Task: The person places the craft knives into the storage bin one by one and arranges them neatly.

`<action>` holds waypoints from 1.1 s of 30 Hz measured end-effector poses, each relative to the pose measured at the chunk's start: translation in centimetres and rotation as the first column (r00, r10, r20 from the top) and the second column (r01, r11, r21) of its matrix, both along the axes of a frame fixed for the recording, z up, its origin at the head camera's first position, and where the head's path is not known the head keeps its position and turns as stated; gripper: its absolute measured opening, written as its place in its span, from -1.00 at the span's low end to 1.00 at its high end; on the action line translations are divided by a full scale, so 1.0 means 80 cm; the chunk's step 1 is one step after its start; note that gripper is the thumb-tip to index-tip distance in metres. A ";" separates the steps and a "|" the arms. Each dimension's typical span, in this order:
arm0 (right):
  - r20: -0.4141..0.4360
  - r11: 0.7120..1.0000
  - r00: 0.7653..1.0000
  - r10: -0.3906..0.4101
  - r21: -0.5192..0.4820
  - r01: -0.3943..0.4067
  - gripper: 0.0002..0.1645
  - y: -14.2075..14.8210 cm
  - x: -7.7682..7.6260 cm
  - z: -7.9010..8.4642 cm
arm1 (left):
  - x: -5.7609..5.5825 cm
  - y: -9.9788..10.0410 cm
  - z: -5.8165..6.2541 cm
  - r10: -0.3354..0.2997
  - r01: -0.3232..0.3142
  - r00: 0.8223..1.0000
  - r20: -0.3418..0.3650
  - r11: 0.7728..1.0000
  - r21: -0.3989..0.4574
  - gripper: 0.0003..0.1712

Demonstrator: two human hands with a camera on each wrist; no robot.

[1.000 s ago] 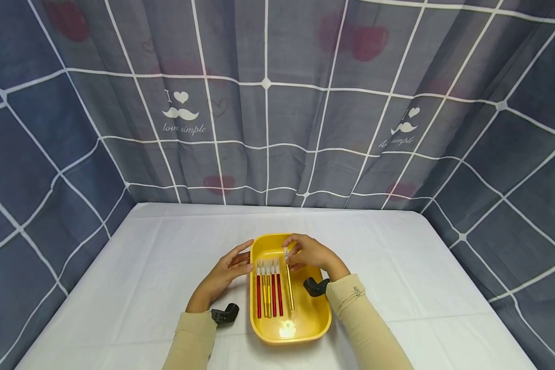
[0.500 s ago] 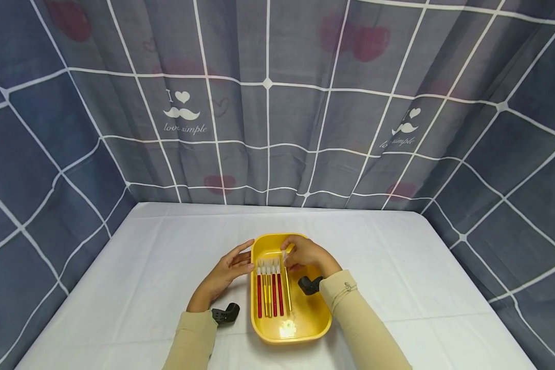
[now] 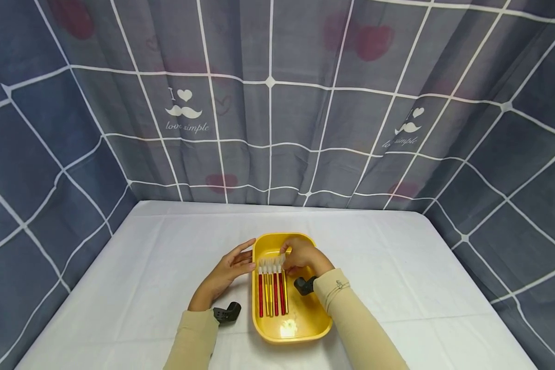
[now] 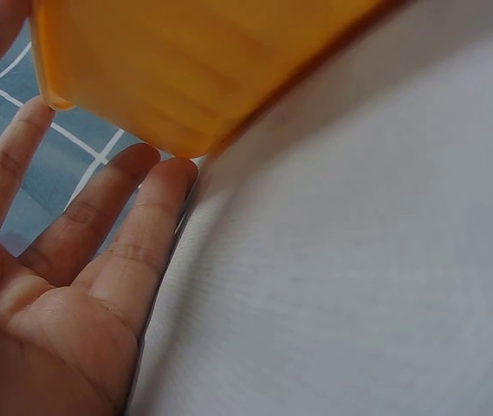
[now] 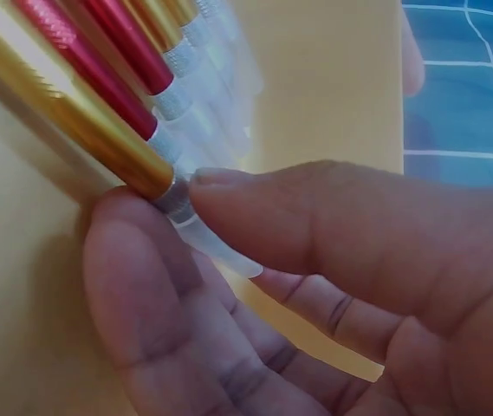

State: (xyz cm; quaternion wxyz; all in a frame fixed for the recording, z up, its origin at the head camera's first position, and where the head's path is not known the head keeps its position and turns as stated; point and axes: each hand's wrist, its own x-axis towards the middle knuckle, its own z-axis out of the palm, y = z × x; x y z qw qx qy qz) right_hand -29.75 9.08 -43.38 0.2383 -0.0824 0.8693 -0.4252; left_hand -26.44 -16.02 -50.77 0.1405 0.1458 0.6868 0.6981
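In the right wrist view, thumb and finger of my right hand point(image 3: 302, 255) pinch a gold-handled craft knife point(image 5: 99, 121) at its knurled silver collar, beside its clear cap. The handle points toward me, just right of a row of similar red point(image 3: 261, 295) and gold knives with clear caps. All of them lie side by side in the left part of a yellow tray point(image 3: 310, 316). My left hand point(image 3: 227, 271) is at the tray's left side, fingers fairly straight and spread, some fingertips touching its outer wall in the left wrist view.
The tray stands on a table with a white cloth point(image 3: 176, 257). Behind and on both sides hangs a grey-blue curtain point(image 3: 240, 113) with white grid lines. A black wrist device point(image 3: 227, 312) is worn at each wrist.
My right hand has shifted left with the gold knife, bringing it from a gap right up beside the rightmost red one. The left hand keeps its place at the tray.
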 end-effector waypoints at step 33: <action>-0.101 0.991 0.995 0.018 0.137 -0.004 -0.82 0.002 0.008 0.015 | 0.003 0.003 -0.005 0.019 -0.018 1.000 0.025 1.000 -0.023 -0.13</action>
